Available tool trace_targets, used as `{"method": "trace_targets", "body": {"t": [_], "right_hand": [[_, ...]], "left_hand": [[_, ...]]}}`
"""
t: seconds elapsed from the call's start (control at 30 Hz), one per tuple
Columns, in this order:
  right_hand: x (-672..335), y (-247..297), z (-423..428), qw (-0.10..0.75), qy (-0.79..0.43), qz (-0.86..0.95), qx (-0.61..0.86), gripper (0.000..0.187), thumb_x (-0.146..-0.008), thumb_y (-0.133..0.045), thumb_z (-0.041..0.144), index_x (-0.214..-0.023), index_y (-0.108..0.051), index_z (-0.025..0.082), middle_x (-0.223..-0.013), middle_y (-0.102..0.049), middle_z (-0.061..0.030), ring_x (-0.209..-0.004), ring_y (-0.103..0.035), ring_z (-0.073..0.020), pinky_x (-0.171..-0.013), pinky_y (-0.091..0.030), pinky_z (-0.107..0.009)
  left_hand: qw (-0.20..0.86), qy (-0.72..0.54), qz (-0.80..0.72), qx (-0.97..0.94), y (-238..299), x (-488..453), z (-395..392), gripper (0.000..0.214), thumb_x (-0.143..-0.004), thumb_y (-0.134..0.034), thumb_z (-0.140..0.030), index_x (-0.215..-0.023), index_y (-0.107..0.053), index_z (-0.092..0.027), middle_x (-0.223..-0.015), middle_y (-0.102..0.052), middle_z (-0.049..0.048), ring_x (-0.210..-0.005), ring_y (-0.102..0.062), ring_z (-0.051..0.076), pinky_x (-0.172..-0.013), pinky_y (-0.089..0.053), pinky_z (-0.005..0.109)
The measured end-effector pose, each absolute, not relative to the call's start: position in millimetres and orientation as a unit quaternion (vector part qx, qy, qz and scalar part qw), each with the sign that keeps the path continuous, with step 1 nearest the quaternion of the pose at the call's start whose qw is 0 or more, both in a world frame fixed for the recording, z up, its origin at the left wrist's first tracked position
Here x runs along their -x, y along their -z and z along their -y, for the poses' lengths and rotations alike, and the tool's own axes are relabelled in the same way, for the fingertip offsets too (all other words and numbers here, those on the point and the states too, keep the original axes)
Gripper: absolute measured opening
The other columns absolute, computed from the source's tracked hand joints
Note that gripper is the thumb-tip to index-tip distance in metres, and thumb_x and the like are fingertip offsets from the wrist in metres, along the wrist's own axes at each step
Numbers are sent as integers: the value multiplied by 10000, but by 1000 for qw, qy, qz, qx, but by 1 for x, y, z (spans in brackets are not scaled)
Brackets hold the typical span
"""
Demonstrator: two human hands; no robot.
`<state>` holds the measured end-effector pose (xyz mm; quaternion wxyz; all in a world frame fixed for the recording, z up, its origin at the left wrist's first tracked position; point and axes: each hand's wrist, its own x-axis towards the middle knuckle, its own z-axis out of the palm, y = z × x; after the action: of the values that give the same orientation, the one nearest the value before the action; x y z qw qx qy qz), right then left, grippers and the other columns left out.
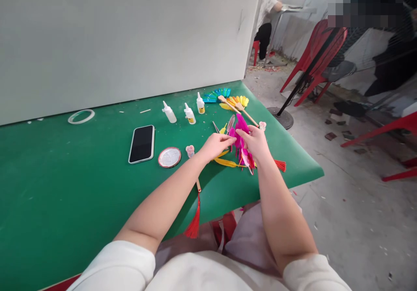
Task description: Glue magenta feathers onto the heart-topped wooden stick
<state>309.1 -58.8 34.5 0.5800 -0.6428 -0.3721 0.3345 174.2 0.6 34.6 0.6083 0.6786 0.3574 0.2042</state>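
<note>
My left hand (pixel 217 145) and my right hand (pixel 256 142) meet over the right part of the green table (pixel 65 186). Both pinch a bunch of pink feathers (pixel 241 128) that stands up between them. Yellow feathers (pixel 225 162) lie on the table just under the hands. A wooden stick with a red tassel (pixel 194 223) hangs over the table's front edge below my left forearm. Another red tassel (pixel 280 165) lies to the right of my right wrist.
A black phone (pixel 142 143), a round tin lid (pixel 169 157), three small glue bottles (pixel 189 113), a tape ring (pixel 81 116), and blue and yellow feather fans (pixel 224 97) lie on the table. Red chairs (pixel 317 56) and a seated person (pixel 269 15) are at the right.
</note>
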Motion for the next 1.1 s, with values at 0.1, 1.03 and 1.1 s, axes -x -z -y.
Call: {"method": "trace_targets", "body": {"t": [0.1,1.03,1.1], "right_hand": [[-305,-37,59,576,-331,381,643,259,-665,-635,431,-659,-502,209,-447,-438,66,-327,-354,-70,-344,-278,-236],[-283,-31,55,627,-465,373,502,458,-771,-499,544,-1074,-626,225,-997,-661,-29,-837,-613,-155,-744,-498,-278],[-283,-30,54,628,-466,378,495,435,-765,-511,537,-1051,-636,233,-998,-656,-21,-843,-605,-151,-740,-490,-269]], "left_hand": [[663,-189,-331,-644,-40,-176,4,206,-699,-683,-318,-770,-682,-125,-721,-660,66,-640,-605,139,-624,-481,264],[637,-253,-350,-638,-59,-167,-4,139,-725,-659,-244,-823,-688,-151,-686,-668,18,-577,-582,99,-604,-487,237],[639,-251,-345,-640,-58,-168,-3,143,-727,-658,-251,-820,-684,-146,-689,-667,19,-575,-582,95,-599,-487,229]]}}
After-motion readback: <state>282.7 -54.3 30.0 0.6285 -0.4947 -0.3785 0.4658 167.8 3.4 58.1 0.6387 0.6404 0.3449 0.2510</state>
